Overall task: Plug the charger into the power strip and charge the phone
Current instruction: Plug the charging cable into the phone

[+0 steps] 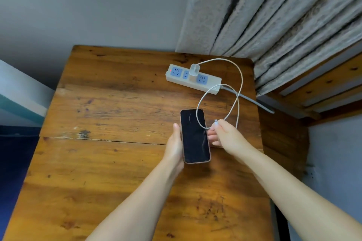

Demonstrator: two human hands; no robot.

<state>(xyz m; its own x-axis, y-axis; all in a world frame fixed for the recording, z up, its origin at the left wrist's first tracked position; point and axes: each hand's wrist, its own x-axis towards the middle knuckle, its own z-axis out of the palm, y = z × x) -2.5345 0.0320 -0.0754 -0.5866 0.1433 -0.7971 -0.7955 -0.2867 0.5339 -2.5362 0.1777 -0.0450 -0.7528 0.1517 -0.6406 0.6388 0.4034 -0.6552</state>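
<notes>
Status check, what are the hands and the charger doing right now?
Left hand holds phone, screen dark. Right hand pinches cable end, unconnected. Charger seated in power strip. Nothing blocking.

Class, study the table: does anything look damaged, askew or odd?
Little stands out. The wooden table has a long crack across its top, left of the phone. The power strip lies diagonally.

Soft, even daylight fills the scene, fairly bright, with no hard shadows. The varnished worktop shows a mild sheen along its far edge. The dark phone screen reflects a faint arc of glare. Wide-angle distortion bends the curtain and the worktop's edges outward. Focus is slightly soft throughout.
</notes>
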